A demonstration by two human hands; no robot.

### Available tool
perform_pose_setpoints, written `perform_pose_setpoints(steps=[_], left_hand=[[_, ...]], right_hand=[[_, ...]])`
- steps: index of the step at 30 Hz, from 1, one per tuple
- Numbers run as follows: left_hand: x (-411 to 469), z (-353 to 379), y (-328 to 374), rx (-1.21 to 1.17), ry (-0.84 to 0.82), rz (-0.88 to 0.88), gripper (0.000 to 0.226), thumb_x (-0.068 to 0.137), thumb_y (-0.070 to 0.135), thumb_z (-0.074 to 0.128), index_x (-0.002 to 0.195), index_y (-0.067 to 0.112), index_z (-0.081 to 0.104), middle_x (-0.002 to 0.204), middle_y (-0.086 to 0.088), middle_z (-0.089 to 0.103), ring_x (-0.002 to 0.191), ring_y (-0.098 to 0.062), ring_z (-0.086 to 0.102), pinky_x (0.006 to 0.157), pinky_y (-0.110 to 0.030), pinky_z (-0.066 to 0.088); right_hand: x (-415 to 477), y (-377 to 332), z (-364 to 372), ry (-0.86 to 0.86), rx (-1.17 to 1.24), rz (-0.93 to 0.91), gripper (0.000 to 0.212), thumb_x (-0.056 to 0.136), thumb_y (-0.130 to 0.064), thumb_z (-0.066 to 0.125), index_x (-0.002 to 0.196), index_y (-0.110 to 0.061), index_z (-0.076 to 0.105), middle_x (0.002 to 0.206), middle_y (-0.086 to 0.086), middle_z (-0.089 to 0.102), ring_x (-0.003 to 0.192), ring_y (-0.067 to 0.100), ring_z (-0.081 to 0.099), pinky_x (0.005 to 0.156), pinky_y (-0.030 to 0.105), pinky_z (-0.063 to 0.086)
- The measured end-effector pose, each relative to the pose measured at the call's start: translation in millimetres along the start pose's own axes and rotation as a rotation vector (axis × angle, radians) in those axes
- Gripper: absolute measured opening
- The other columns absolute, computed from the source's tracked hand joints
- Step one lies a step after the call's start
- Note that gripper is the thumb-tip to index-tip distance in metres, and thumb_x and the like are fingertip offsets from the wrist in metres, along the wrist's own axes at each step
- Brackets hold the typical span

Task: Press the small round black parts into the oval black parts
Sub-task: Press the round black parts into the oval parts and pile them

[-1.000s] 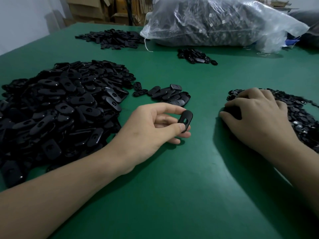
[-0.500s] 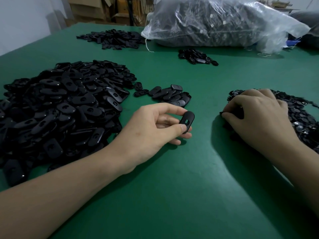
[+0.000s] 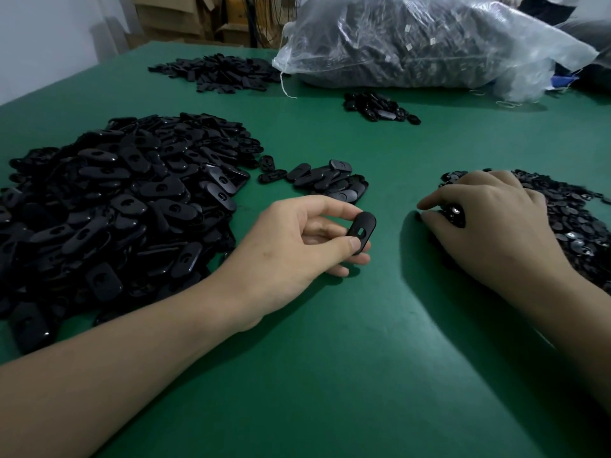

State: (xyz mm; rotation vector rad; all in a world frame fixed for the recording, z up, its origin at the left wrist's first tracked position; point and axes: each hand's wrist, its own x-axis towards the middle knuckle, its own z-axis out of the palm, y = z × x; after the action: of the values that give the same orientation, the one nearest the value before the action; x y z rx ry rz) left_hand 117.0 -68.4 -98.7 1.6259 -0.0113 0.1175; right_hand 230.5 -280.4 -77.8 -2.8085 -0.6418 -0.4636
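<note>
Both forearms lie on the green table [image 3: 330,375]. The left hand [image 3: 291,249] rests on its outer edge, half closed. Its thumb [image 3: 352,243] and forefinger [image 3: 330,211] pinch an oval part [image 3: 362,231], which stands tilted on end just off the table, slotted face toward the camera. The other fingers are curled loosely beneath it.

To that hand's right, apart from it, the right hand [image 3: 496,226] lies palm down with its fingers curled. A shiny round part [image 3: 455,213] sits gripped between its thumb and forefinger. The hand's far side lies on the round pile [image 3: 572,219], which spreads away to its right.

Left of the left hand is the big oval pile [image 3: 115,200], heaped high and touching the forearm. Just beyond the left fingertips lies a small cluster [image 3: 330,183] of ovals.

Farther out, beyond the gap between the hands, is another little heap [image 3: 377,105]. Behind it lies a clear plastic bag [image 3: 429,41] stuffed with dark parts. A flat heap [image 3: 218,72] lies to the bag's left, and cardboard boxes [image 3: 172,14] stand past the table's edge.
</note>
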Motion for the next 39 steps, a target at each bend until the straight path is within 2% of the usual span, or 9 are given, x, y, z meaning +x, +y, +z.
perform_pose_setpoints(steps=[7,11,13,15,16,19,23,29,39], left_hand=[[0.5,0.1,-1.3,0.006,-0.003,0.008,0.027,0.095,0.000,0.069,0.119,0.011,0.068,0.096,-0.006,0.080,0.089,-0.018,0.079,0.070,-0.021,0.060],[-0.3,0.3,-0.7,-0.012,0.003,0.019,0.032,0.093,-0.002,0.070,0.121,0.014,0.066,0.096,-0.006,0.080,0.090,-0.018,0.079,0.071,-0.022,0.060],[-0.4,0.1,-0.5,-0.020,0.016,0.030,0.031,0.093,-0.001,0.071,0.121,0.014,0.066,0.096,-0.005,0.081,0.090,-0.018,0.079,0.071,-0.022,0.060],[-0.3,0.3,0.1,-0.019,0.035,0.043,0.031,0.093,-0.001,0.072,0.121,0.012,0.068,0.096,-0.005,0.081,0.090,-0.018,0.079,0.071,-0.022,0.060],[-0.3,0.6,0.5,-0.021,0.044,0.048,0.031,0.093,-0.001,0.072,0.121,0.011,0.068,0.096,-0.005,0.081,0.090,-0.018,0.079,0.071,-0.022,0.060],[-0.8,1.0,1.5,-0.025,0.069,0.060,0.033,0.092,-0.001,0.073,0.122,0.012,0.070,0.097,-0.005,0.081,0.089,-0.017,0.079,0.069,-0.021,0.060],[-0.8,1.5,2.0,-0.005,0.079,0.083,0.034,0.093,-0.003,0.070,0.121,0.014,0.072,0.100,0.001,0.081,0.090,-0.014,0.078,0.068,-0.020,0.058],[-0.2,0.6,0.9,0.022,0.105,0.112,0.034,0.092,0.000,0.073,0.118,0.022,0.075,0.103,0.002,0.079,0.091,-0.016,0.078,0.072,-0.019,0.057],[-1.0,-0.5,1.7,0.048,0.115,0.133,0.029,0.090,0.001,0.075,0.111,0.020,0.075,0.092,0.000,0.080,0.088,-0.015,0.078,0.072,-0.019,0.057]], right_hand=[[-1.5,-2.0,-3.6,-0.028,0.016,-0.010,0.006,0.092,-0.036,0.072,0.093,-0.032,0.077,0.106,-0.001,0.064,0.119,0.027,0.046,0.099,0.050,0.032],[-0.9,-3.4,-3.3,0.052,0.070,-0.079,0.010,0.093,-0.034,0.069,0.094,-0.027,0.077,0.100,-0.002,0.066,0.111,0.026,0.052,0.097,0.047,0.038],[-2.7,-7.9,-8.0,0.078,0.311,-0.096,0.012,0.092,-0.037,0.071,0.090,-0.027,0.077,0.089,-0.013,0.068,0.094,0.013,0.061,0.087,0.035,0.048],[-9.3,-20.9,-14.0,-0.051,0.806,-0.021,0.016,0.086,-0.039,0.075,0.085,-0.024,0.079,0.075,-0.018,0.071,0.072,-0.003,0.064,0.068,0.010,0.045],[-13.1,-28.8,-15.9,-0.144,1.050,0.020,0.018,0.081,-0.038,0.075,0.083,-0.021,0.080,0.074,-0.015,0.073,0.067,-0.006,0.064,0.064,0.005,0.044],[-21.5,-43.1,-9.4,-0.355,1.310,0.072,0.019,0.073,-0.037,0.074,0.076,-0.020,0.081,0.073,-0.001,0.072,0.064,0.004,0.057,0.058,0.014,0.043],[-25.0,-46.6,-3.0,-0.484,1.433,0.099,0.023,0.075,-0.038,0.073,0.075,-0.016,0.080,0.073,0.001,0.069,0.060,0.008,0.049,0.052,0.016,0.037],[-26.9,-48.3,-3.3,-0.523,1.472,0.113,0.022,0.078,-0.037,0.072,0.075,-0.016,0.079,0.077,0.002,0.069,0.060,0.008,0.049,0.052,0.016,0.038],[-26.2,-48.3,-5.2,-0.311,1.370,0.183,0.023,0.068,-0.038,0.079,0.079,-0.018,0.081,0.070,0.000,0.068,0.061,0.009,0.050,0.060,0.018,0.042]])
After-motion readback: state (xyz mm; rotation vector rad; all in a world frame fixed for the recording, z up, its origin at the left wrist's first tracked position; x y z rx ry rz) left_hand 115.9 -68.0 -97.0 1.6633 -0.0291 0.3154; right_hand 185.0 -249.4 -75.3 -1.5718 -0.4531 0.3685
